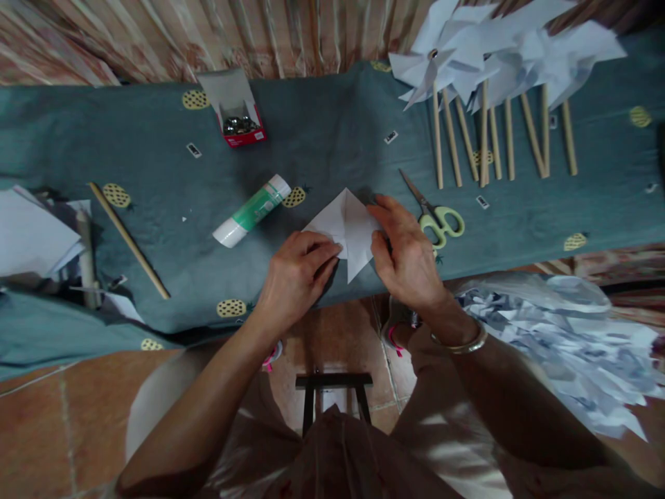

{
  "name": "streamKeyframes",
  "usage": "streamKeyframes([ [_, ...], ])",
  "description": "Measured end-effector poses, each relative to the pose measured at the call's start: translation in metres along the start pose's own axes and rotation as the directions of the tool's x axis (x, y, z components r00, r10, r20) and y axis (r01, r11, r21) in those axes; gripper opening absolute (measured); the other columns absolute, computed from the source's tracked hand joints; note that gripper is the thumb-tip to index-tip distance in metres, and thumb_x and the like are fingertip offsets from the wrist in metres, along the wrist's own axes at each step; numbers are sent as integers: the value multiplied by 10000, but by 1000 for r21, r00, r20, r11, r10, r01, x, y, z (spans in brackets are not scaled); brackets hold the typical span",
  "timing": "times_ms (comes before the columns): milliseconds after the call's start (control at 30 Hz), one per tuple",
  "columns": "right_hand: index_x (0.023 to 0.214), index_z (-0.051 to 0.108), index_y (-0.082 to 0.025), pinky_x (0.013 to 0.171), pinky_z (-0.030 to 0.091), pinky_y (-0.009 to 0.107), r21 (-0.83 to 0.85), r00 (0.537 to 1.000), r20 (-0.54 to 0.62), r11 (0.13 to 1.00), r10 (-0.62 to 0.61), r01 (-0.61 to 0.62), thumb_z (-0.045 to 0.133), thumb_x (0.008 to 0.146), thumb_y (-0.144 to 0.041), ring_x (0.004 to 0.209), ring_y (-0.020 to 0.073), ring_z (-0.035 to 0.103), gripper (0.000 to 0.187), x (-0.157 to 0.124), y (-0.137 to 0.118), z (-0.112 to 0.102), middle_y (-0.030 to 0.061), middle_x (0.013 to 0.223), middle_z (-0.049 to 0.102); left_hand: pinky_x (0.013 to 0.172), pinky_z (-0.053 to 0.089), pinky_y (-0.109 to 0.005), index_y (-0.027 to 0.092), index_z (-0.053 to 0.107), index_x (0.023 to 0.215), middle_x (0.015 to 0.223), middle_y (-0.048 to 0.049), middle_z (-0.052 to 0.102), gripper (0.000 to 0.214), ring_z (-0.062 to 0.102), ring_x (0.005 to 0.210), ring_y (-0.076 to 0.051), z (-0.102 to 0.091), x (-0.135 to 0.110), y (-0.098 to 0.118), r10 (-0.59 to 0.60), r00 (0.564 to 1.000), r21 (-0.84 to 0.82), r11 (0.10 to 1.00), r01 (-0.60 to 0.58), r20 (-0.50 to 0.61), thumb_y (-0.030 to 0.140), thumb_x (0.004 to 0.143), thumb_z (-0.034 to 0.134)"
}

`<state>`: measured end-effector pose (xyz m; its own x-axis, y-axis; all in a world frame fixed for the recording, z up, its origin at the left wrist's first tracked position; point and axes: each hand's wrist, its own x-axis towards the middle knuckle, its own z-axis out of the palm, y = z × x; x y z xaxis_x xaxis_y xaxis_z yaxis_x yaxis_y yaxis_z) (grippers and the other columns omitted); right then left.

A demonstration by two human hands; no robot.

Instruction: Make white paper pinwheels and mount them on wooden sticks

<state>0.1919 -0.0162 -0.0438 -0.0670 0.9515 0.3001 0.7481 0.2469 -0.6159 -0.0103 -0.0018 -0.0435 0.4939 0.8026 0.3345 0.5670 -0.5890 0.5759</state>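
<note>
A folded piece of white paper [356,225] with creases and pointed corners lies on the table near its front edge, between my hands. My left hand [301,270] pinches the paper's lower left side, thumb and fingers together. On the right side, my right hand [402,253] has its fingertips against the paper, the fingers curled; whether they pinch it is hard to see. Scissors with pale green handles [433,215] lie just right of my right hand. To the left rests a green and white glue stick [252,211].
Behind the glue, an open red box [244,132] holds shiny metal pins. Several white paper pinwheels [483,55] on wooden sticks lie at the back right. A loose stick [129,242] and stacked paper [34,232] are on the left. A bag of paper scraps [566,333] stands below right.
</note>
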Motion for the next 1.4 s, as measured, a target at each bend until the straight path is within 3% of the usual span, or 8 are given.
streamKeyframes([
  [267,1196,634,-210,1122,447,543,44,998,21,997,56,-56,458,901,-189,1303,291,554,344,-7,-8,-8,119,1385,596,844,546,-373,219,704,1048,1055,-62,701,216,621,967,-206,-11,-1,-12,-10,998,108,994,16,-57,153,909,553],
  [433,1153,646,-202,1065,507,501,33,999,23,999,41,-41,475,893,-187,1248,270,601,312,-12,-16,-9,137,1339,626,825,523,-388,223,686,1044,1043,-68,689,166,606,955,-219,-15,-5,-3,53,993,144,989,-37,-106,215,919,577],
  [533,1145,648,-182,1033,529,492,38,998,41,998,47,-48,475,895,-188,1228,275,616,305,-15,-19,-9,155,1339,625,770,496,-374,195,673,1043,983,-77,687,171,593,912,-222,-12,-9,8,139,989,155,979,-131,-46,283,902,634],
  [667,1131,648,-204,1009,541,474,46,999,40,998,34,-36,474,897,-188,1198,261,636,292,-19,-22,-8,135,1307,650,719,459,-354,172,682,1003,937,-81,694,152,603,887,-221,-7,-14,16,156,986,219,962,-164,55,276,923,606],
  [900,1091,680,-171,1023,520,450,53,999,46,998,12,-14,491,846,-128,1147,262,659,313,-21,-21,-11,138,1227,693,690,461,-331,128,684,966,937,-87,717,139,617,823,-194,-4,-18,19,205,977,272,938,-214,61,180,944,556],
  [1067,1061,713,-215,1021,506,442,215,976,196,968,90,-133,530,758,-53,1187,245,637,389,-18,-11,-21,89,1266,678,680,495,-313,115,674,939,890,-82,718,138,623,782,-185,-6,-20,22,214,976,290,933,-215,37,161,943,545],
  [1200,970,742,-271,1062,465,459,379,946,312,901,92,-213,689,742,-119,1254,247,589,279,-17,-5,-26,40,1287,667,672,499,-314,115,669,922,893,-78,728,127,629,767,-184,-8,-23,23,236,971,280,930,-236,34,157,936,551],
  [1400,785,747,-253,1040,478,464,448,953,291,869,82,-211,732,772,-195,1162,237,635,61,-18,-8,-22,35,1186,697,699,502,-324,124,671,941,944,-84,737,120,632,805,-193,-8,-27,24,230,971,257,936,-239,66,158,928,557],
])
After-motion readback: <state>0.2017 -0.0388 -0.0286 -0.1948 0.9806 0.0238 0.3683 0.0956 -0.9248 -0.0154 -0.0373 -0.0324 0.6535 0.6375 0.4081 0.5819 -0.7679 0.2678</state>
